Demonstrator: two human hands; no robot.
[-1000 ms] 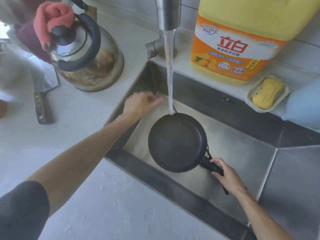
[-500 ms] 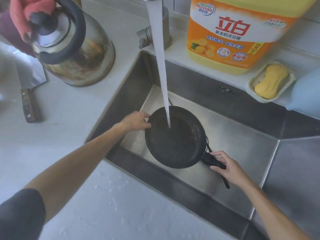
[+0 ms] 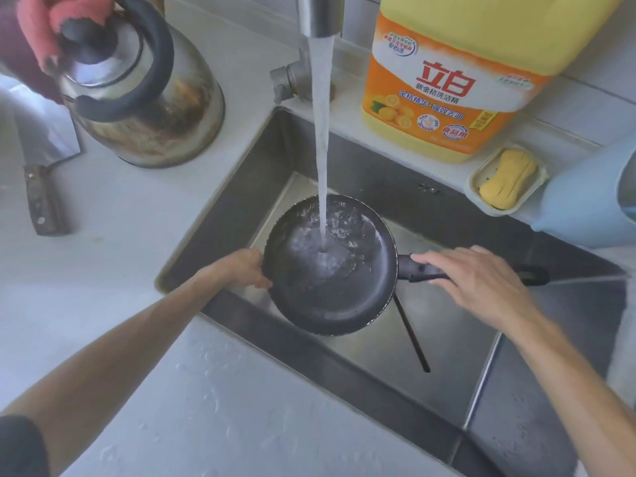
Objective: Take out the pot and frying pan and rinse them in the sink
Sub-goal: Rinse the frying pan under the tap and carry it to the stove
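I hold the frying pan (image 3: 330,266) level over the sink (image 3: 447,356), directly under the faucet (image 3: 321,15). The water stream (image 3: 321,132) strikes the pan's interior and pools there. My left hand (image 3: 241,268) grips the pan's left rim. My right hand (image 3: 478,284) is closed around the black handle (image 3: 426,271), which points right. A thin dark rod (image 3: 411,335) lies on the sink floor beneath the pan. On the counter (image 3: 120,235) stand a kettle (image 3: 144,98), a detergent jug (image 3: 457,74) and a soap dish (image 3: 507,179).
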